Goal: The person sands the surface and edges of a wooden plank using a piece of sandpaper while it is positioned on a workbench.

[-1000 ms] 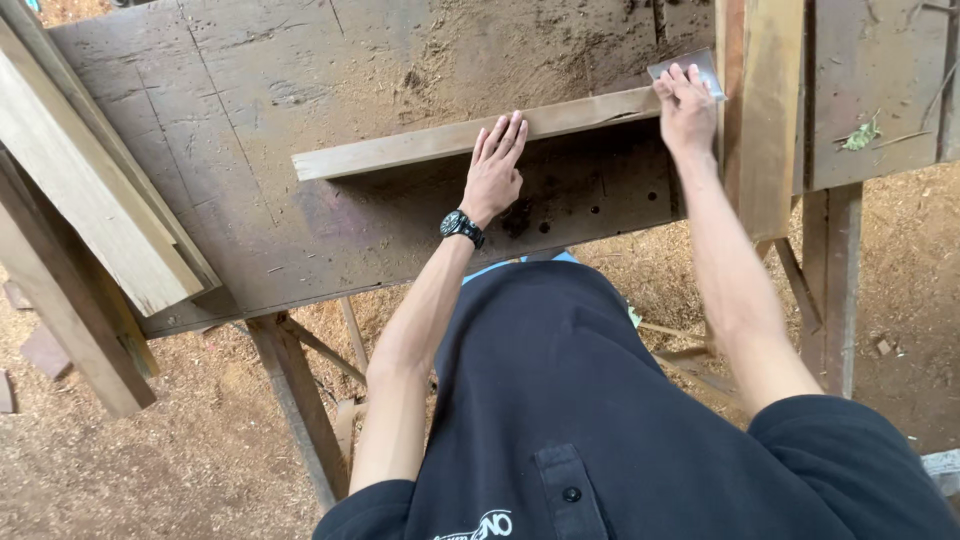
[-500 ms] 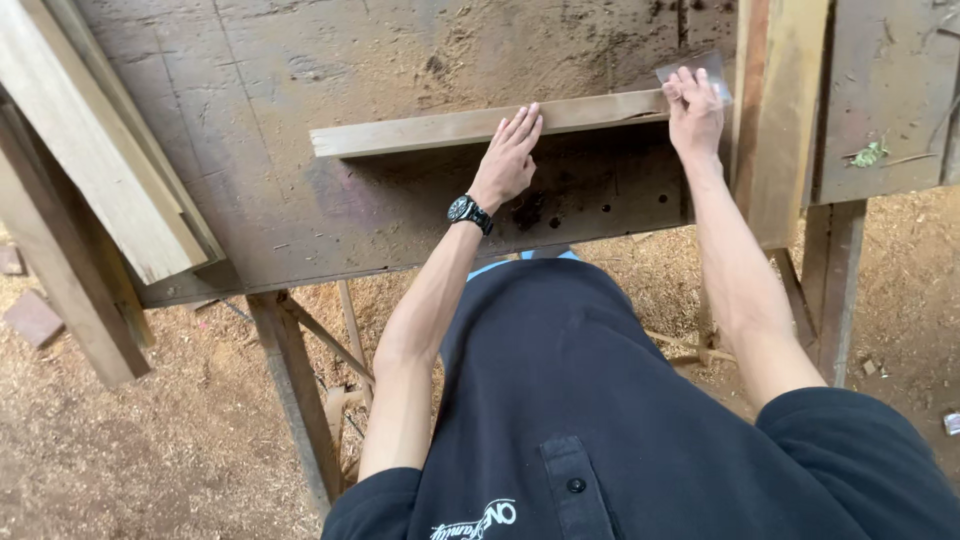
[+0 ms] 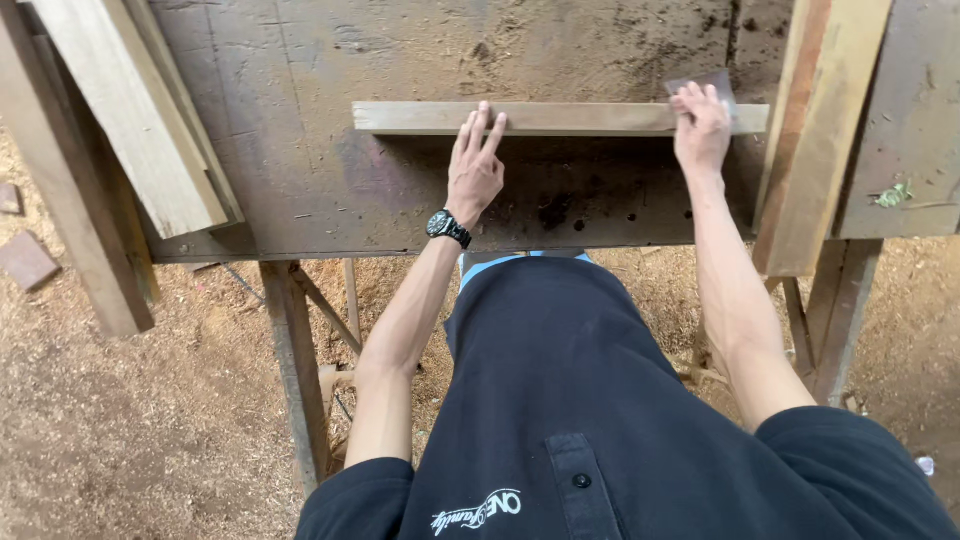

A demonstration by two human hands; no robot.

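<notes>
The wooden strip [image 3: 560, 118] lies flat on the worn tabletop [image 3: 300, 150], its long axis running left to right across the person's front, well out at arm's reach. The left hand [image 3: 475, 165] rests near the strip's middle, fingers [image 3: 480, 125] spread and flat, pressing on the wood without gripping it. The right hand [image 3: 700, 125] sits at the strip's right end, fingers curled down over a small sheet of sandpaper [image 3: 712, 85], pinning it against the top face. So the strip stretches leftward from the right hand, with the left hand between that hand and the free left end, while stacked planks [image 3: 130, 120] lie well apart at far left
</notes>
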